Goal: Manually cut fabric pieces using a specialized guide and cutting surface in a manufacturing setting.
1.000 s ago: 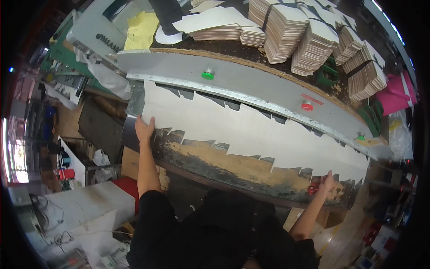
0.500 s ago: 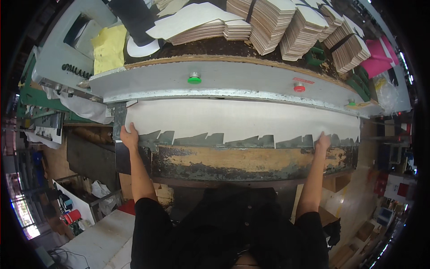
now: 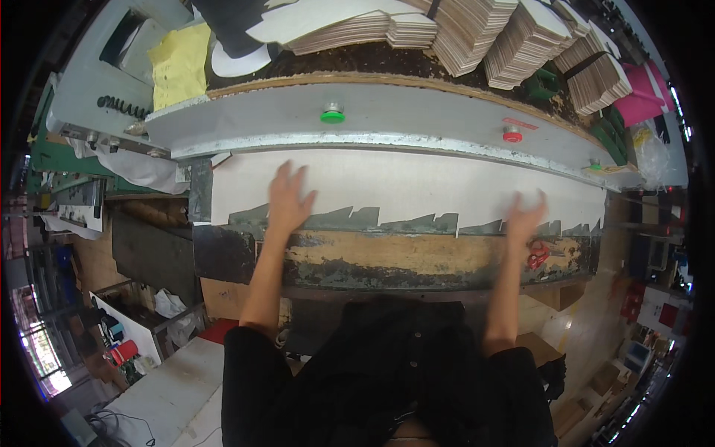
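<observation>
A long white sheet (image 3: 402,179) with a jagged, cut-out front edge lies flat on the dark machine bed, against the foot of the grey machine front (image 3: 417,115). Over its left part is my left hand (image 3: 289,200), open with fingers spread and slightly smeared by motion. My right hand (image 3: 526,214), also blurred, has its fingers apart near the sheet's right part. Neither hand holds anything; whether they touch the sheet I cannot tell. Red-handled scissors (image 3: 538,255) rest on the worn wooden ledge (image 3: 395,257) just right of my right wrist.
A green button (image 3: 332,113) and a red button (image 3: 512,134) stick out of the machine front. Above stand several strapped stacks of cut white pieces (image 3: 525,45), a yellow paper (image 3: 180,63) and a pink item (image 3: 640,97). A white-topped table (image 3: 160,395) is at lower left.
Both hands have let go of the sheet's edges. My left hand moved right and farther in over the sheet; my right moved slightly left and farther in. The scissors have come into sight.
</observation>
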Demonstrator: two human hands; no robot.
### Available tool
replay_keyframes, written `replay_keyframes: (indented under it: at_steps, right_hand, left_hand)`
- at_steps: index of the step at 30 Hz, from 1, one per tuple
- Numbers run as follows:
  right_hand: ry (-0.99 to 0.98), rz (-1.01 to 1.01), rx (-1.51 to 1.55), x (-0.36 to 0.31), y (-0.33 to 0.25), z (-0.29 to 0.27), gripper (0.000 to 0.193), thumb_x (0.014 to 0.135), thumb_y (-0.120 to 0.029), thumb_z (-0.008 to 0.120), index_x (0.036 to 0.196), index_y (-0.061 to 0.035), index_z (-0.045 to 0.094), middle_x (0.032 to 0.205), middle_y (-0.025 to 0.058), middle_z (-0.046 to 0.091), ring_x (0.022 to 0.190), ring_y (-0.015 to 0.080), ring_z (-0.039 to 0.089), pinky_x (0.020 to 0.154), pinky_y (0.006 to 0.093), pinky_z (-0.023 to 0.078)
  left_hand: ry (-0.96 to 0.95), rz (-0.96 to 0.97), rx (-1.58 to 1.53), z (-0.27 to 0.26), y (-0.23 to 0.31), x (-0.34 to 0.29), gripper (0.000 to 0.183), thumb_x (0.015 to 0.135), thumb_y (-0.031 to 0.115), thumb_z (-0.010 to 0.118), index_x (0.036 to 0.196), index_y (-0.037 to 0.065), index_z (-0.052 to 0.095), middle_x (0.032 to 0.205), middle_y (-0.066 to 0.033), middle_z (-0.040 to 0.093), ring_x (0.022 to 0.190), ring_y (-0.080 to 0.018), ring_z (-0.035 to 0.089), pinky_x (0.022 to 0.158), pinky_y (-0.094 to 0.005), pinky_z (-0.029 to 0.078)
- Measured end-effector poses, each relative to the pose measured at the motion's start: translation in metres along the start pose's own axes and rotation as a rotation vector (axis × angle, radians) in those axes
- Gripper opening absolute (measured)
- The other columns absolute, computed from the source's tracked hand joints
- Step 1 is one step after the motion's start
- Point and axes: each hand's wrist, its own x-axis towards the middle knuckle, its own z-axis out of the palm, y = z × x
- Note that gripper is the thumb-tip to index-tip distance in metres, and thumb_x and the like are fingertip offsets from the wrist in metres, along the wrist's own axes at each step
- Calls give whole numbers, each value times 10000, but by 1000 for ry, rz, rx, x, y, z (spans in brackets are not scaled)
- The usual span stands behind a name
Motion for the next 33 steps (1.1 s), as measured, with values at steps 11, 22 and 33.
replay_keyframes:
  at_steps: [11, 22, 33]
  right_hand:
    - [-763, -537, -135, -68, -132, 75, 939, 982, -722, 612, 1719, -190, 375, 1776, 243, 294, 1651, 461, 235, 1325, 656, 135]
    - [-373, -171, 90, -5, -41, -18, 359, 924, -294, 867, 1131, -9, 799, 1023, 182, 822, 932, 296, 811, 849, 424, 622]
    - [-236, 73, 542, 87, -153, -10, 331, 873, -329, 931, 903, -40, 772, 779, 105, 773, 698, 242, 751, 658, 380, 574]
  left_hand:
    - [-140, -44, 53, 55, 74, 35, 849, 980, 635, 646, 1684, 202, 450, 1775, -252, 293, 1635, -475, 270, 1330, -626, 183]
    - [-17, -225, 50, 30, 104, -53, 726, 991, 438, 724, 1578, 57, 534, 1681, -301, 399, 1530, -559, 371, 1270, -644, 273]
    - [-423, -171, -605, 30, 272, -125, 250, 948, 191, 798, 1141, 33, 776, 943, -172, 754, 873, -383, 732, 853, -475, 572]
